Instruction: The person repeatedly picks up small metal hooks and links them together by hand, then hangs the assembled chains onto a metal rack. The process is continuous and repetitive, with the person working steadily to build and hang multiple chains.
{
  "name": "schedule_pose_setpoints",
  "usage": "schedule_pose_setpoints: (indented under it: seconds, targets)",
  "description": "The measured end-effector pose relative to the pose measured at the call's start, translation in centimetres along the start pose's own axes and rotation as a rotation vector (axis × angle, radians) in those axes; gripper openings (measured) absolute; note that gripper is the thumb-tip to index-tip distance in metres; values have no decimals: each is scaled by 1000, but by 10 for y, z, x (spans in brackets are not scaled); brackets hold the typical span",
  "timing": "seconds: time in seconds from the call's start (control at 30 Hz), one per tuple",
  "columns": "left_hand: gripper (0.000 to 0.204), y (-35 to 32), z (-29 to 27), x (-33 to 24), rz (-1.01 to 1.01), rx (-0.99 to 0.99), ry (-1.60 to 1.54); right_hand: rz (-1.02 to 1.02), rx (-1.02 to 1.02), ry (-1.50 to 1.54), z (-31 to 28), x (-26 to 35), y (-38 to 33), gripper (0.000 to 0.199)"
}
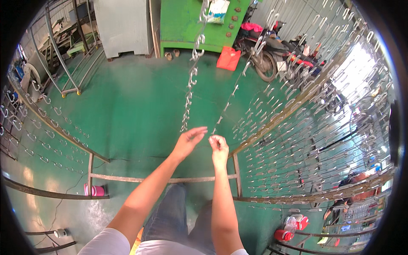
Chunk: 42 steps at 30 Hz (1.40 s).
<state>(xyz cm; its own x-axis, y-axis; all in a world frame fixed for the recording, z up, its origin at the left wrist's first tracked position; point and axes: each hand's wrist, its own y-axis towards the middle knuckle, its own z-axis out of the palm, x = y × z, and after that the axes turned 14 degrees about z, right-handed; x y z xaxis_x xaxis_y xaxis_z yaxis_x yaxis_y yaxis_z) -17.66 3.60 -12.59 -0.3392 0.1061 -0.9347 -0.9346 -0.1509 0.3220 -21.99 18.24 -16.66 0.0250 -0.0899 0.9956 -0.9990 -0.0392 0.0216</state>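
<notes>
A hanging string of metal hooks (190, 89) comes down in front of me, its lower end just above my left hand (189, 142). That hand holds nothing I can see, and its fingers are stretched out to the right. My right hand (219, 148) is closed in a pinch at the bottom of a second, thinner string of small metal hooks (228, 104). What exactly sits between thumb and forefinger is too small to make out. The two hands are close together but apart.
Racks hung with many hooks (297, 157) stand at the right, others (46, 136) at the left. A metal crossbar (127, 179) runs before my legs. Farther off are a green cabinet (174, 29), a grey cabinet (123, 25), a red bag (228, 58) and motorcycles (265, 63).
</notes>
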Motion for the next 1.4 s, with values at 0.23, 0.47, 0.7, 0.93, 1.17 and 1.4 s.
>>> schedule_pose_setpoints:
  seconds: [0.23,0.47,0.7,0.93,1.17,1.4]
  targets:
    - [33,-18,-2,-9,-39,11,130,15,-22,-6,-7,-2,-4,11]
    - [30,-33,-5,-13,-77,18,271,24,-3,-16,-9,1,-10,10]
    - [28,-41,-4,-21,-102,35,281,17,-13,-48,-8,-3,-11,11]
    - [28,-54,-4,-29,-129,65,249,65,-29,-57,-9,-4,-13,11]
    - [28,-92,-14,-40,-139,88,242,-13,1,-58,-2,-6,-12,5]
    - [26,-161,-36,-56,-191,-37,156,65,67,-8,19,-4,2,11]
